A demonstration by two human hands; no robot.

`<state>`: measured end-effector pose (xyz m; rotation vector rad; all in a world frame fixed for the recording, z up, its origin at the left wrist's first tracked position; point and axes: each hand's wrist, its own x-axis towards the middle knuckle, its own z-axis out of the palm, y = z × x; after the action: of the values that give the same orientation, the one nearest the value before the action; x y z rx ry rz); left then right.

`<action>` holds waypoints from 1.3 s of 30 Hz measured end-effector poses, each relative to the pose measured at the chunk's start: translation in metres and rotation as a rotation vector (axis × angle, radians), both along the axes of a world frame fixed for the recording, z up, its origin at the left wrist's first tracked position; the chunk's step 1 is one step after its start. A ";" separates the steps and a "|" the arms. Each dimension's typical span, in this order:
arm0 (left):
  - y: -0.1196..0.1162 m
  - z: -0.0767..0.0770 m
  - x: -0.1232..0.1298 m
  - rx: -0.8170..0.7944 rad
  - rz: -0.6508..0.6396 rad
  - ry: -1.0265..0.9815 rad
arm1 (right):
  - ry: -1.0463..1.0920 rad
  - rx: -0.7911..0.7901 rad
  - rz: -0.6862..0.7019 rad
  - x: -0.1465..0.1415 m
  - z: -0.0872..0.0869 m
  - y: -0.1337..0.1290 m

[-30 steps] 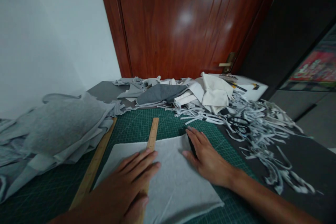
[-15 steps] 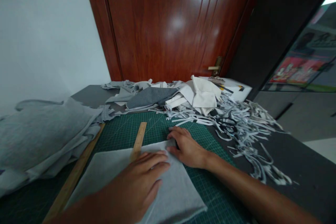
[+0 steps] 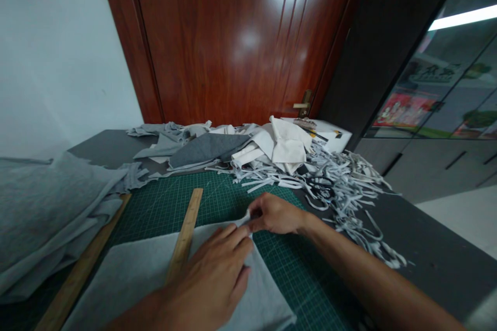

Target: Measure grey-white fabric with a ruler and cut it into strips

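A light grey piece of fabric [image 3: 137, 264] lies on a green cutting mat [image 3: 217, 194]. At its far right corner my right hand [image 3: 274, 214] pinches the cloth between thumb and fingers, lifting the edge slightly. My left hand [image 3: 217, 274] rests on the fabric with fingers stretched forward, their tips meeting my right hand near that corner. A wooden ruler [image 3: 188, 230] lies on top of the fabric and reaches past its far edge; its near end is hidden by my left hand. A second, longer wooden ruler [image 3: 83, 269] lies along the fabric's left side.
A heap of grey cloth [image 3: 50, 212] sits at the left, partly over the longer ruler. Grey and white fabric pieces [image 3: 209, 147] are piled at the back. Tangled cut strips [image 3: 349, 191] and a white box [image 3: 334, 132] stand at the right, with black-handled scissors [image 3: 320, 186] among the strips.
My right hand has closed from a looser pose into a pinch on the fabric's corner, raising it. My left fingertips have come up against it. The view has turned slightly right.
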<state>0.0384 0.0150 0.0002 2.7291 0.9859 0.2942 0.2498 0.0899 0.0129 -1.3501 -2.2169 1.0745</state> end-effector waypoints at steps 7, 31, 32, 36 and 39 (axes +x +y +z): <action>0.018 -0.017 0.008 0.043 0.004 -0.080 | 0.115 -0.082 -0.183 -0.005 -0.009 -0.014; 0.018 -0.013 0.009 -0.047 -0.018 0.166 | -0.035 -0.146 -0.266 0.007 -0.012 -0.094; 0.018 -0.013 0.009 -0.048 -0.023 0.158 | -0.029 -0.128 -0.279 0.007 -0.012 -0.098; 0.019 -0.012 0.010 -0.088 -0.024 0.141 | -0.050 -0.056 -0.319 0.008 -0.020 -0.109; 0.019 -0.009 0.012 -0.143 -0.012 0.157 | -0.104 -0.021 -0.334 0.009 -0.034 -0.115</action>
<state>0.0499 0.0336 -0.0089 2.6578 0.9883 0.0065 0.2590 -0.0255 -0.0214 -1.7439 -1.9557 0.9251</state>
